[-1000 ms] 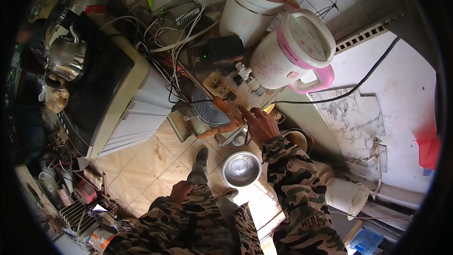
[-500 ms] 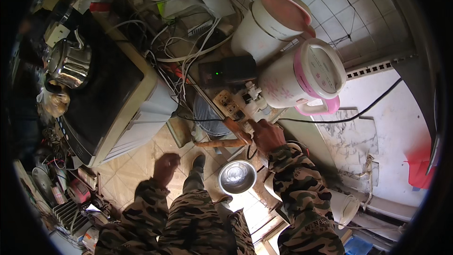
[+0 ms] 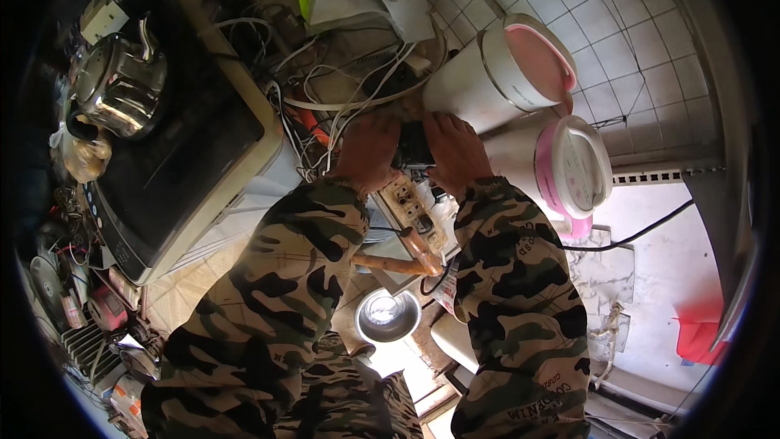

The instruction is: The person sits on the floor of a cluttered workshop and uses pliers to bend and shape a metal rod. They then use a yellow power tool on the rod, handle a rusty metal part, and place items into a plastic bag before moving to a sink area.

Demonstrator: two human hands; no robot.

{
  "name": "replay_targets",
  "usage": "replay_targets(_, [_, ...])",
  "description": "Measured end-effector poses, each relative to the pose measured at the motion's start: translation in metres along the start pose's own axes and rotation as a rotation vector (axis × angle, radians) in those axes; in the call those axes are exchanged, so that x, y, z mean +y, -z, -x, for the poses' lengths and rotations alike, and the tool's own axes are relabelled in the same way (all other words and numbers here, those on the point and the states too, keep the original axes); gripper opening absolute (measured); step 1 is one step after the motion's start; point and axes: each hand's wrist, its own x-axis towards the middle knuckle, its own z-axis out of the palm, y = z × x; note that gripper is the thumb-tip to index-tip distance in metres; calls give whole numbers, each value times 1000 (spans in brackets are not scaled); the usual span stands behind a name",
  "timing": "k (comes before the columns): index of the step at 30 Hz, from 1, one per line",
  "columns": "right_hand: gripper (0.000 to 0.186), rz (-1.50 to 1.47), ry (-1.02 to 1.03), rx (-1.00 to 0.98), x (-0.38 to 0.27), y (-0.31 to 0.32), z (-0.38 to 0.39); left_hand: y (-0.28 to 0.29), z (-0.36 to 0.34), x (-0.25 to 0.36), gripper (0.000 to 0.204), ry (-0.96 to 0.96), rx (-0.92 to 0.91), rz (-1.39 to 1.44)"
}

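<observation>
A black box-shaped device (image 3: 414,140) sits between my two hands, on the cluttered surface beside the power strip. My left hand (image 3: 367,148) closes on its left side, and my right hand (image 3: 455,150) closes on its right side. Most of the device is hidden by the hands. Just below it lies a beige power strip (image 3: 410,210) with sockets and a plug. In front of the strip is a brown wooden handle-like piece (image 3: 398,264). Two white lidded jugs, one pink inside (image 3: 479,77) and one with pink trim (image 3: 524,154), stand right of my right hand.
To the left, a shiny metal kettle (image 3: 122,85) stands on a black-topped appliance (image 3: 183,154). White cables (image 3: 325,102) tangle behind my left hand. A metal bowl (image 3: 387,335) rests low, near my legs. A black cable (image 3: 638,232) runs along the right wall.
My left hand has come up from over the floor to the black device. My right hand has moved from beside the power strip up to the device's right side.
</observation>
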Motion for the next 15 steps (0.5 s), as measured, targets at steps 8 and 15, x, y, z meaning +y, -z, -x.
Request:
replay_targets(8, [84,76,-64,-95,13,-3,1,-32,-10,-10,75,0,100,73])
replay_targets(15, [60,-275,-374,322,13,1,7,-15,-4,-29,69,-49,188,378])
